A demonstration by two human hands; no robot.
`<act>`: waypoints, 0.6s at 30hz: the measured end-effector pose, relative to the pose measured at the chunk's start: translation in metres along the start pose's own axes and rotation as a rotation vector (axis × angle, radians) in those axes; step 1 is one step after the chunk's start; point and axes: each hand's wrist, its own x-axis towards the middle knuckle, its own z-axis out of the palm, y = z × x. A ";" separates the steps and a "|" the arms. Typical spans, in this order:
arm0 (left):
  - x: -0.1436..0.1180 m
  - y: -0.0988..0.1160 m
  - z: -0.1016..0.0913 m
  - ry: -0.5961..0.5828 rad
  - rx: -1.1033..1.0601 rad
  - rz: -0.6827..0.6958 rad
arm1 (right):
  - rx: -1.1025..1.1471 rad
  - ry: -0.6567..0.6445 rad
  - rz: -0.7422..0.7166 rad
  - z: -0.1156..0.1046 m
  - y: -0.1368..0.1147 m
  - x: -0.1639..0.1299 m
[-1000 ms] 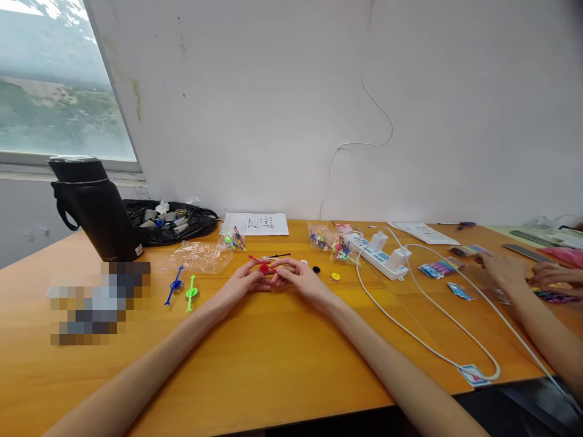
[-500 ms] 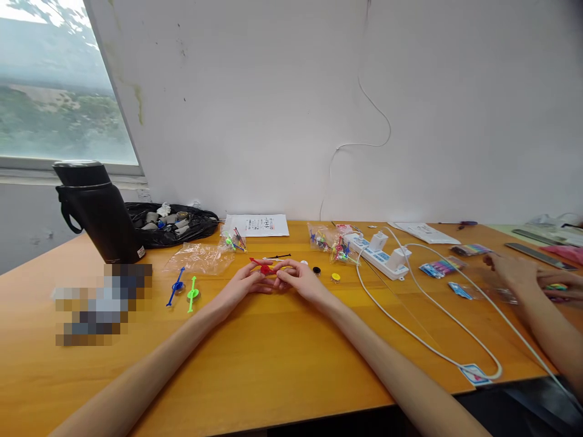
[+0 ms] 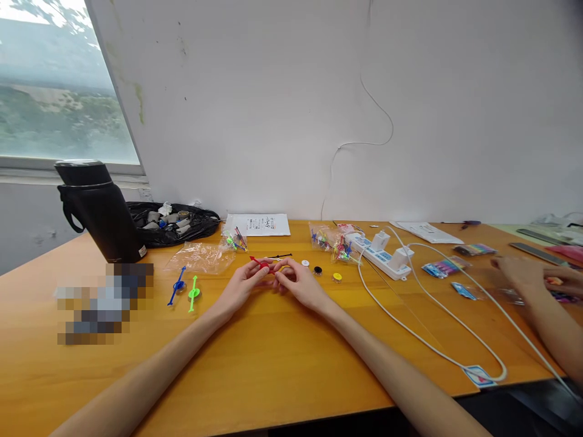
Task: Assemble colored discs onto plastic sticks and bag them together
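Both hands are held together at mid-bench. One red plastic spinner toy (image 3: 263,264) is pinched between the fingertips of the left hand (image 3: 241,285) and the right hand (image 3: 298,282); the fingers of both are closed narrowly on it, just above the bench (image 3: 273,364).

To the left of the left hand, two assembled spinner toys are laid flat side by side: one blue (image 3: 177,285) and one green (image 3: 194,293). Beyond them, one empty clear plastic bag (image 3: 200,257) is noted, and further left one black flask (image 3: 102,209).

Just beyond the right hand, three small discs are set in a row: one white (image 3: 305,263), one black (image 3: 317,269), one yellow (image 3: 336,277). Two clear bags of coloured parts are counted, one beyond the left hand (image 3: 234,241) and one beyond the right (image 3: 334,243). One white power strip (image 3: 382,255) is seen to the right, with its cable looped over the bench.

At the far right, well apart, another person's hand (image 3: 519,273) is seen; what it holds cannot be told.
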 end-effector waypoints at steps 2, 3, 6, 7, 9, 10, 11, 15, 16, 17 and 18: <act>0.001 0.000 -0.001 -0.012 0.010 0.015 | 0.008 -0.007 0.002 0.001 0.001 0.000; 0.002 0.000 -0.002 -0.015 0.014 0.018 | 0.009 -0.009 0.002 0.001 0.002 0.000; 0.001 0.003 -0.003 -0.031 0.016 0.014 | 0.013 -0.017 -0.007 0.001 0.003 0.001; 0.001 0.004 -0.003 -0.039 0.018 0.010 | 0.017 -0.022 -0.014 0.001 0.003 0.001; 0.000 0.006 -0.003 -0.046 0.022 0.008 | 0.024 -0.029 -0.025 0.001 0.003 0.001; 0.000 0.007 -0.003 -0.046 0.022 0.009 | 0.025 -0.031 -0.029 0.001 0.002 0.001; 0.000 0.007 -0.003 -0.044 0.022 0.011 | 0.024 -0.031 -0.031 0.001 0.002 0.001; 0.000 0.006 -0.005 -0.031 0.022 0.002 | 0.001 -0.026 -0.033 0.001 0.000 0.000; 0.000 0.006 -0.005 -0.025 0.021 -0.006 | -0.004 -0.025 -0.032 0.002 0.000 0.000; 0.000 0.006 -0.006 -0.020 0.019 -0.014 | -0.008 -0.024 -0.030 0.002 0.000 0.000; 0.000 0.006 -0.006 -0.014 0.016 -0.020 | -0.009 -0.022 -0.028 0.002 0.000 0.000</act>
